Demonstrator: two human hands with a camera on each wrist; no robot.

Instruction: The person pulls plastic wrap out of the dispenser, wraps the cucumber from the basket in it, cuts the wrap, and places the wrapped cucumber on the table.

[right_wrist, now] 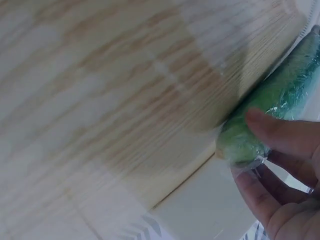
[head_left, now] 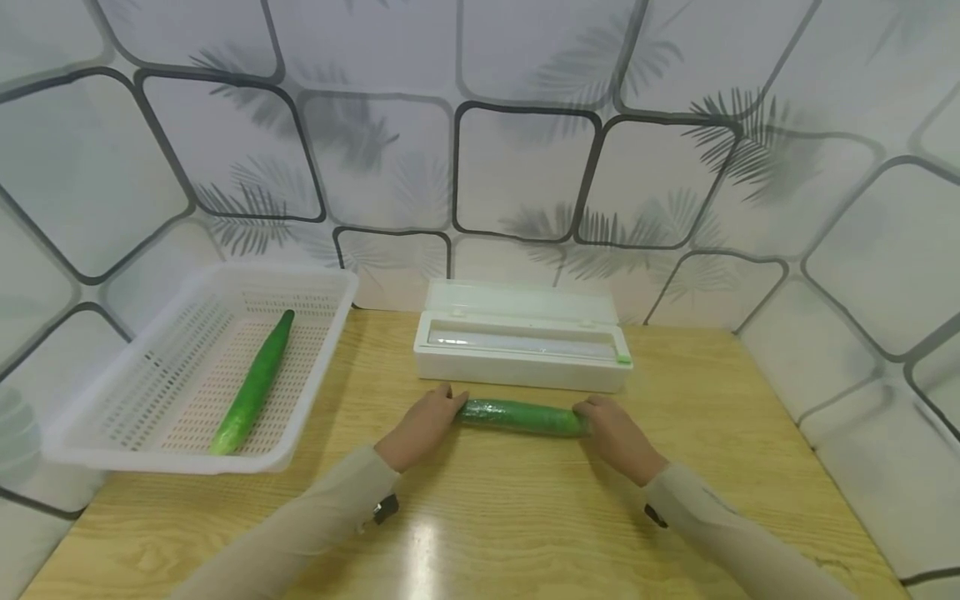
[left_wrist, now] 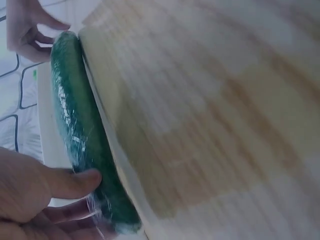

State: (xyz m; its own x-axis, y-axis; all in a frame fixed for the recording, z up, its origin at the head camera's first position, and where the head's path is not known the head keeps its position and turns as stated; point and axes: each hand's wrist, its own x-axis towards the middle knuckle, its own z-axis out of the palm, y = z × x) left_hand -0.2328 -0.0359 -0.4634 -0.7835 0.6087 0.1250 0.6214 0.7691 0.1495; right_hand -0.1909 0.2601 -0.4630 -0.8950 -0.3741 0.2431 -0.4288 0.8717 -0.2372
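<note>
A green cucumber [head_left: 521,417] in clear, shiny film lies crosswise in front of the white box. The left hand [head_left: 426,423] holds its left end; in the left wrist view that hand's thumb lies on the wrapped cucumber [left_wrist: 82,120], its fingers behind the gathered film. At the right end, the right hand [head_left: 618,437] pinches the cucumber between thumb and fingers. Loose film bunches at this tip of the cucumber [right_wrist: 280,95] in the right wrist view, by the right hand [right_wrist: 285,170].
Behind the cucumber stands a white box [head_left: 517,371] with its lid raised and a roll of film inside. A white basket [head_left: 311,408] at the left holds another cucumber [head_left: 255,387]. Patterned cloth [head_left: 525,167] rises behind the wooden table [head_left: 510,517].
</note>
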